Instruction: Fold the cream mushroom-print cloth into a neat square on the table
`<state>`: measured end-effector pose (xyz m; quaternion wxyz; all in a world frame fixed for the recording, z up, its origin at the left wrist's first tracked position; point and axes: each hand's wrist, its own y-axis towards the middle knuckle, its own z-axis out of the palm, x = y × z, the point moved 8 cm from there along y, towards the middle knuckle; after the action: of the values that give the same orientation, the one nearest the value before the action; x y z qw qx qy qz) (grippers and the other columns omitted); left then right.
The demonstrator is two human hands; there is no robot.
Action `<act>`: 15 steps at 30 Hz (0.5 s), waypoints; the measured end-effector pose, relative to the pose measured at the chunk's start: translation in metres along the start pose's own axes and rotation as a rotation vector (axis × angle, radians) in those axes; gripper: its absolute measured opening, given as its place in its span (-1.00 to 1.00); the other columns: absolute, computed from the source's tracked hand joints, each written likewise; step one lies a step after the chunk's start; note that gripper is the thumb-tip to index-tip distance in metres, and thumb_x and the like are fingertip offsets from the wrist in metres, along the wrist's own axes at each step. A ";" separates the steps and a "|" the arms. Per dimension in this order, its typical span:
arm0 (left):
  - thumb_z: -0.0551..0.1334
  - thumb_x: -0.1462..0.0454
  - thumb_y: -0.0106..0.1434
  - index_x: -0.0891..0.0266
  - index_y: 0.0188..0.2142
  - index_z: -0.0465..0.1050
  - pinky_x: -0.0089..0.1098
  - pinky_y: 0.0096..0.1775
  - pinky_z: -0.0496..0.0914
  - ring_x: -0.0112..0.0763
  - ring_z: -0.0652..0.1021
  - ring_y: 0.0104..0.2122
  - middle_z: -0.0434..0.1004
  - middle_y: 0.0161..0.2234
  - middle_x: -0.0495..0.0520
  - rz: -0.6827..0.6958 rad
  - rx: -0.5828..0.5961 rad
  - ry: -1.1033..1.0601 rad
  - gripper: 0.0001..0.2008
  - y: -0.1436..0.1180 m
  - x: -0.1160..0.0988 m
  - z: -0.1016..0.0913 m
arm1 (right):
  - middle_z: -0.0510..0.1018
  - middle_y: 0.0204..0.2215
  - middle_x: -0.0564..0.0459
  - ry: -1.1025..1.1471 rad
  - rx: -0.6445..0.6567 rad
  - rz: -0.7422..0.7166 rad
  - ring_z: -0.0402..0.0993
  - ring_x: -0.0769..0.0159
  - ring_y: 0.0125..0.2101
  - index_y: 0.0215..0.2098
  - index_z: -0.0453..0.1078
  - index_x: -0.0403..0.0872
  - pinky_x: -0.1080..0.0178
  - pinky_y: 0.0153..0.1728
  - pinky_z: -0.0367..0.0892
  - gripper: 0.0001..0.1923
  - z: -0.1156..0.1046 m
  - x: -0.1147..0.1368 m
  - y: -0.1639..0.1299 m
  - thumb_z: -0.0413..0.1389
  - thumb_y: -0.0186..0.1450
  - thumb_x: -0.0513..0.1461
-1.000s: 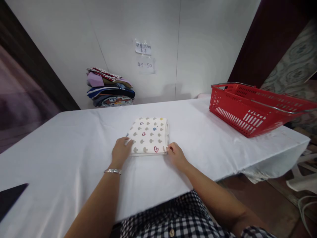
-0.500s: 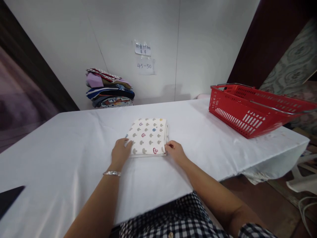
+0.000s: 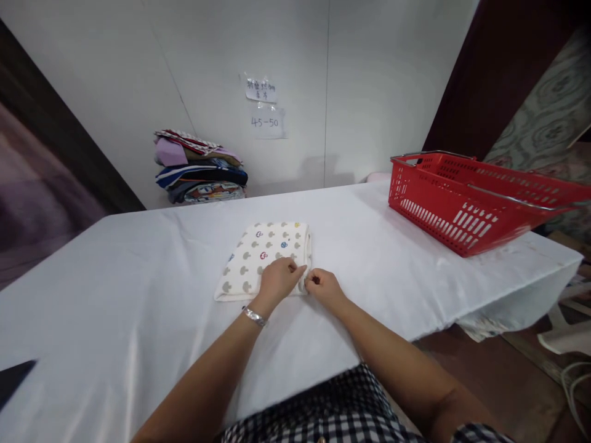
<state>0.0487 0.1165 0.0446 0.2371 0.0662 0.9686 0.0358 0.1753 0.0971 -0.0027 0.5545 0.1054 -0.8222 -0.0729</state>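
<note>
A folded cream cloth [image 3: 252, 258] printed with small mushrooms lies flat on the white-covered table [image 3: 115, 289]. My left hand [image 3: 277, 278], with a silver bracelet at the wrist, rests on the cloth's near right part, fingers on the fabric. My right hand [image 3: 323, 286] sits at the cloth's near right corner, fingertips pinching its edge. The two hands nearly touch.
A red plastic shopping basket [image 3: 466, 200] with metal handles stands at the table's right end. A stack of folded clothes [image 3: 198, 166] sits at the back by the wall, under two paper notes [image 3: 263, 107]. A dark object [image 3: 13, 381] pokes in at the left edge.
My left hand has moved from the cloth's near left corner across to its near right side, beside my right hand. The cloth's near left corner now lies uncovered.
</note>
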 end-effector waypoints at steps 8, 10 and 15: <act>0.11 0.23 0.14 0.19 -0.55 0.31 -0.41 -0.50 0.12 -0.42 0.40 -0.52 0.45 -0.53 -0.03 -0.048 0.011 0.012 -0.83 0.006 0.008 0.011 | 0.35 -0.63 0.18 0.031 0.000 0.011 0.23 0.42 -0.57 -0.59 0.26 -0.06 0.37 -0.50 0.16 -0.89 0.001 -0.004 0.000 0.02 0.08 -0.24; 0.10 0.22 0.15 0.20 -0.57 0.29 -0.41 -0.51 0.11 -0.43 0.39 -0.53 0.43 -0.55 -0.03 -0.036 -0.010 -0.006 -0.80 0.005 0.009 0.011 | 0.36 -0.62 0.19 0.063 0.001 0.022 0.24 0.43 -0.57 -0.57 0.27 -0.06 0.37 -0.50 0.17 -0.91 0.000 -0.003 0.004 0.01 0.09 -0.25; 0.10 0.18 0.18 0.19 -0.54 0.33 -0.40 -0.49 0.13 -0.42 0.41 -0.51 0.46 -0.52 -0.03 -0.029 -0.052 -0.039 -0.79 0.003 0.010 0.011 | 0.42 -0.55 0.17 -0.012 -0.091 0.052 0.30 0.41 -0.51 -0.49 0.35 -0.05 0.35 -0.43 0.21 -0.91 -0.013 0.000 0.022 0.03 0.10 -0.22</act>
<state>0.0449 0.1211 0.0303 0.2581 0.0466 0.9633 0.0562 0.1849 0.1185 0.0072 0.5554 0.0584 -0.8239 -0.0964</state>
